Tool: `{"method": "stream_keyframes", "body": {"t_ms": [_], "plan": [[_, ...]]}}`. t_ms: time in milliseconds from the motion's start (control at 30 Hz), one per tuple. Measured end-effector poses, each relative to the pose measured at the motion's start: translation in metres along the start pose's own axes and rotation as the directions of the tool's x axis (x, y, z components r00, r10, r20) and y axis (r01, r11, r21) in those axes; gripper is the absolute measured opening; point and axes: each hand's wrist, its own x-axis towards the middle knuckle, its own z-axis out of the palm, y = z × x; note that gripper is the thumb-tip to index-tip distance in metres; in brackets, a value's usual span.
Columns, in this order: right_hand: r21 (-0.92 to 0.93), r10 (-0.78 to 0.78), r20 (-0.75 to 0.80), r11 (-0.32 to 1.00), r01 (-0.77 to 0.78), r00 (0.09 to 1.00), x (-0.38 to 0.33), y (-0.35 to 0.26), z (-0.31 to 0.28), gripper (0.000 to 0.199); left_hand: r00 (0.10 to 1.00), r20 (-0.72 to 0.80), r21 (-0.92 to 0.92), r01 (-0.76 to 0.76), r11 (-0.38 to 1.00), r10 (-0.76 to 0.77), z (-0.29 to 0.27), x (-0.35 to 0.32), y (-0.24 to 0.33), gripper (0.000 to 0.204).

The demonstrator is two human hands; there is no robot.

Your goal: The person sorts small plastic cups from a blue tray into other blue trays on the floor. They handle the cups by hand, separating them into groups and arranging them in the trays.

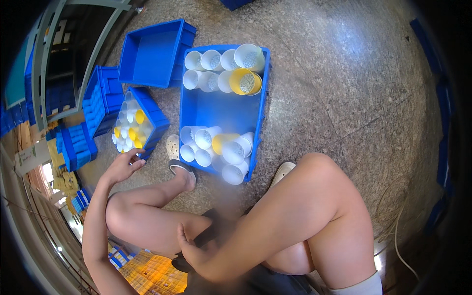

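Note:
My left hand (123,167) reaches to the near edge of a small blue crate (158,125), fingers apart and slightly bent, with nothing visible in them. That crate is packed with white and yellow cups (132,133). My right hand (194,251) is low by my lap, thumb raised; its other fingers are hidden. Ahead of me lies a long blue tray (221,109). White cups (211,60) with small pale pieces inside fill its far end, along with a yellow cup (245,81). More white cups (203,139) are stacked at its near end, partly blurred.
A blue bin (150,54) with bare insides stands beyond the small crate. Stacked blue crates (102,101) are at the left, beside a metal frame (101,46). My bent legs (295,206) flank the tray's near end. A pale cable (396,236) lies on the floor at right.

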Motion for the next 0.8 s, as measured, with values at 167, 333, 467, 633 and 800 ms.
{"method": "stream_keyframes", "body": {"t_ms": [167,333,467,633,800], "plan": [[-0.036,-0.038,0.017,0.999,0.038,0.999,0.003,-0.002,0.002,0.035,1.000,-0.007,0.000,0.007,1.000,-0.007,0.001,0.001,0.002,0.044],[-0.068,-0.055,0.025,0.996,0.057,0.998,0.008,-0.004,0.005,0.035,1.000,0.000,0.006,0.018,1.000,-0.018,0.001,0.002,-0.001,0.044],[-0.153,-0.049,0.091,0.986,0.063,0.995,0.017,-0.008,0.005,0.034,1.000,-0.005,0.005,0.006,1.000,-0.006,0.002,0.001,-0.003,0.044],[-0.152,-0.048,0.105,0.986,0.063,0.993,0.018,-0.011,0.003,0.034,1.000,-0.009,-0.034,0.029,0.999,-0.029,0.004,-0.004,-0.005,0.044],[-0.207,-0.192,0.084,0.956,0.206,0.978,0.000,0.004,0.004,0.042,0.998,0.000,-0.049,0.060,0.997,-0.060,0.014,-0.023,-0.011,0.048]]}}
